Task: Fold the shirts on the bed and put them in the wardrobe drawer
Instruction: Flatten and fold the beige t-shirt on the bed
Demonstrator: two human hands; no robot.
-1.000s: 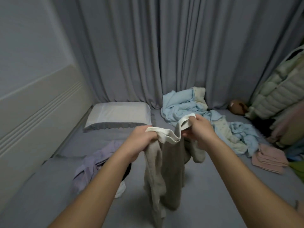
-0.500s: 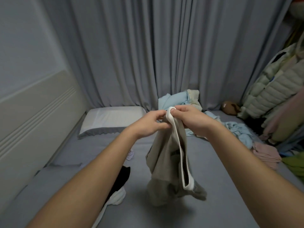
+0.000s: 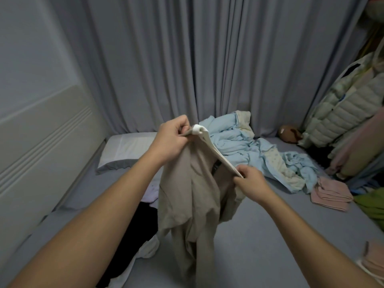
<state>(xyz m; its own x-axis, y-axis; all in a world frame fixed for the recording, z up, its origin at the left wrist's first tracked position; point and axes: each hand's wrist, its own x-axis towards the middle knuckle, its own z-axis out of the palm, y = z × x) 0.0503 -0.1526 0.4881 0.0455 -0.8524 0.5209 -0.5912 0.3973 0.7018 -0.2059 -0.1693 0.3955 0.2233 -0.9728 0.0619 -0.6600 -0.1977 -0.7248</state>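
Note:
A beige shirt with a white collar band hangs in the air above the grey bed. My left hand grips one end of the white band, raised high. My right hand pinches the band lower down and to the right, so the band runs taut and slanted between them. The shirt's body dangles down to the mattress. A black and white garment lies on the bed beneath my left forearm, with a pale lilac one just beyond it.
A pillow lies at the bed's head by the beige headboard. A light blue blanket heap fills the far middle. Folded pink cloths and a green item lie at right, below hanging jackets. Grey curtains hang behind.
My hands, close together on the collar band before, have drawn apart: the left stayed raised while the right slid down and right along the band, stretching it taut.

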